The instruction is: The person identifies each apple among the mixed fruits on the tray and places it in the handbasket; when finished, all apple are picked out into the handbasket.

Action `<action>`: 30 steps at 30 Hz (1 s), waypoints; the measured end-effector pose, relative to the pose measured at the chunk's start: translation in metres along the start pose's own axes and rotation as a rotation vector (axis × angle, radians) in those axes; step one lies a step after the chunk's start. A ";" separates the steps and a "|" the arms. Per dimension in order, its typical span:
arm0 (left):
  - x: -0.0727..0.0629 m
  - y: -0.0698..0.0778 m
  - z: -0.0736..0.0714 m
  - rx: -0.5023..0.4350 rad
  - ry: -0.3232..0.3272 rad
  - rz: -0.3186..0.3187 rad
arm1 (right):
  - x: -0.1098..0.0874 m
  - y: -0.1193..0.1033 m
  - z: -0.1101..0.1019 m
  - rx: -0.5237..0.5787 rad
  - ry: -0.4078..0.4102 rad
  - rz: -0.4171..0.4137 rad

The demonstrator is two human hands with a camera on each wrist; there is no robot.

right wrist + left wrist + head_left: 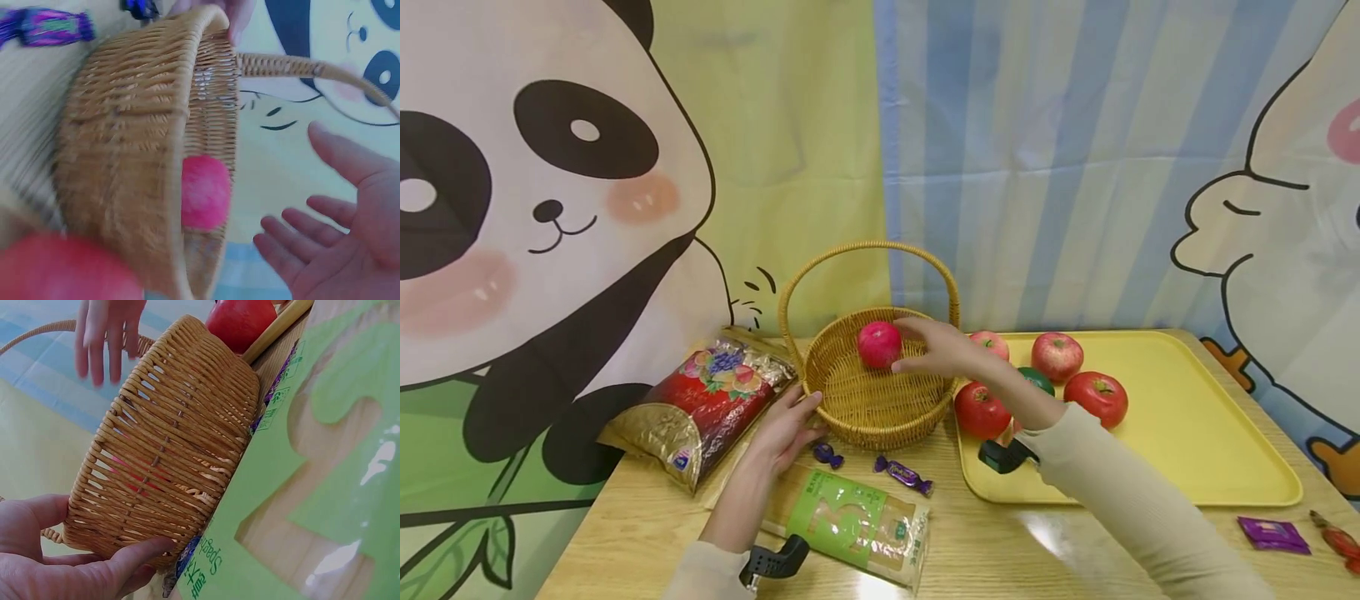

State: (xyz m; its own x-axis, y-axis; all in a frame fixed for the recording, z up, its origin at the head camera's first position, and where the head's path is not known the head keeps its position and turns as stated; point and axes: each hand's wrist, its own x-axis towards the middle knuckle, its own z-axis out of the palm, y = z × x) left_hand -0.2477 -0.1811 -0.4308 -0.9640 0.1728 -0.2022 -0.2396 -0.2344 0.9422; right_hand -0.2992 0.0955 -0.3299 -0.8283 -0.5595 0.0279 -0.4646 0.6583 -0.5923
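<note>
Lying in basket (850, 400), apple (879, 344) just beside right fingers (917, 332).

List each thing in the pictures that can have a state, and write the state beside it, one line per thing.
Woven wicker basket with arched handle: upright on the table, steadied at its left wall.
Round pink-red apple: inside the basket, released.
Left hand: fingers straight, touching the basket's wall.
Right hand: open, over the basket beside the apple, holding nothing.
Yellow plastic tray: flat, carrying several apples.
Purple-wrapped candies: wrapped, lying on the table.
</note>
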 end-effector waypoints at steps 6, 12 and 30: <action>0.001 0.001 0.000 0.006 -0.014 0.013 | -0.065 0.026 -0.029 0.150 0.004 -0.112; 0.001 0.000 -0.001 0.007 -0.021 0.003 | -0.125 0.073 -0.039 0.140 0.074 -0.097; 0.001 0.000 -0.002 -0.014 -0.028 -0.003 | -0.200 0.148 -0.044 -0.045 0.335 0.128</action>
State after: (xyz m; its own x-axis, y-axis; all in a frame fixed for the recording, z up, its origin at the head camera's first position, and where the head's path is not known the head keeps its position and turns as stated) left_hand -0.2488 -0.1829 -0.4317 -0.9597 0.2003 -0.1972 -0.2443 -0.2473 0.9377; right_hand -0.2161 0.3269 -0.3873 -0.9337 -0.2802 0.2227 -0.3579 0.7381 -0.5720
